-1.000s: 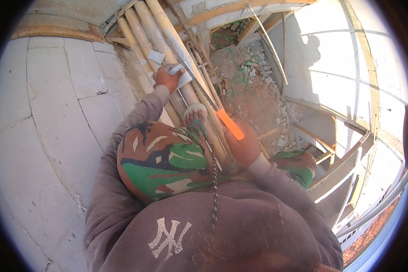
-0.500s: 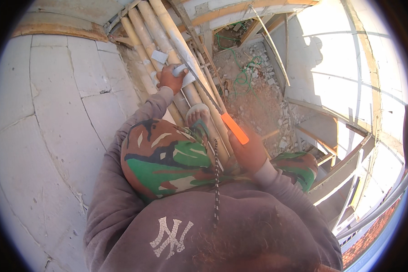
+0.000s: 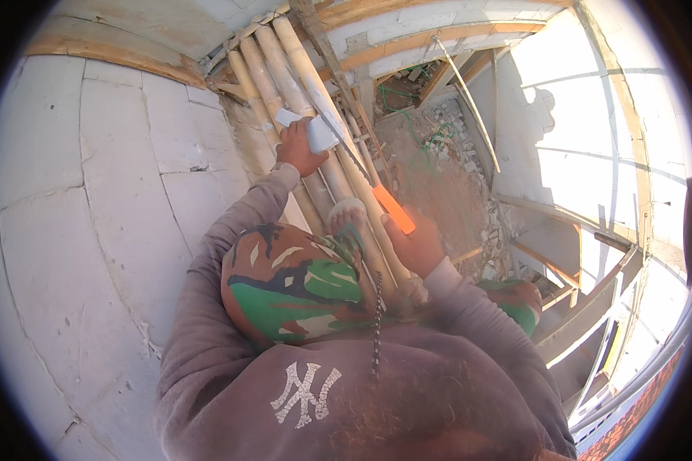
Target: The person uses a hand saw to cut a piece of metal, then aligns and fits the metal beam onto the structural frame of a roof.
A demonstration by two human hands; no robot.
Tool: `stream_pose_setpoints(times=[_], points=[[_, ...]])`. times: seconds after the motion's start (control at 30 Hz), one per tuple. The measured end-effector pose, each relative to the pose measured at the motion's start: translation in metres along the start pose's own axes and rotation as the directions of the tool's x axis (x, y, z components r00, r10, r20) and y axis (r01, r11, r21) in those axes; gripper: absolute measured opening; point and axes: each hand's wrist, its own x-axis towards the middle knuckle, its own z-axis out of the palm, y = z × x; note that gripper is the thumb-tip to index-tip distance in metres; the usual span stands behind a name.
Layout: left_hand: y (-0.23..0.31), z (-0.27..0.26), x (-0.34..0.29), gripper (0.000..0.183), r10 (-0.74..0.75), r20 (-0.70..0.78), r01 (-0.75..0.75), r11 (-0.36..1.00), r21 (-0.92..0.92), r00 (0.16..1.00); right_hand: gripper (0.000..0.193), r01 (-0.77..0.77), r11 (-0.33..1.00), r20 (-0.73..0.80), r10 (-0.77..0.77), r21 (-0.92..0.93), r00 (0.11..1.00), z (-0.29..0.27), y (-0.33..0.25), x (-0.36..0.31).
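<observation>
Up on the bamboo poles (image 3: 296, 84) that run from the top centre of the frame down toward the middle, the person crouches with one sandalled foot (image 3: 346, 219) on the bundle and a knee in camouflage trousers (image 3: 292, 288) just below it. The left hand (image 3: 298, 147), upper centre, is closed around a small white block piece (image 3: 309, 131) and holds it against the poles, right beside the pale block wall (image 3: 92, 192) that fills the left of the frame. The right hand (image 3: 419, 246), in the middle, is wrapped around the orange handle (image 3: 394, 209) of a saw whose thin blade (image 3: 338, 138) slants up and left, ending at the white piece. I would judge this the cutting or trimming step, blade set to the piece and the piece steadied. The next move seems to call for a firm left grip so the piece does not slip on the round poles, and steady footing, with rubble-strewn ground (image 3: 430, 165) far below on the right.
</observation>
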Motion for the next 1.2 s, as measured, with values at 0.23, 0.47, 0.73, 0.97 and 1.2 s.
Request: stream_pose_setpoints(times=[0.23,0.47,0.73,0.97,1.2], points=[[-0.034,-0.053,0.104,0.098,-0.101,-0.07,0.112,0.977,0.181,0.992,0.048,0.206,0.977,0.007,-0.206,0.058,0.978,0.031,-0.024,0.115],[-0.055,-0.059,0.125,0.104,-0.231,-0.045,0.235,0.946,0.222,0.972,0.05,0.234,0.971,0.061,-0.231,-0.048,0.971,0.051,-0.044,0.13],[-0.034,-0.056,0.121,0.105,-0.241,-0.078,0.252,0.884,0.394,0.967,0.046,0.288,0.957,0.042,-0.289,0.035,0.956,0.05,-0.059,0.131],[-0.047,-0.059,0.123,0.106,-0.234,-0.067,0.242,0.897,0.37,0.97,0.041,0.294,0.952,0.033,-0.297,0.082,0.954,0.009,-0.065,0.106],[-0.04,-0.061,0.129,0.107,-0.209,-0.068,0.218,0.898,0.382,0.976,0.042,0.327,0.943,0.002,-0.328,-0.064,0.945,0.054,-0.068,0.178]])
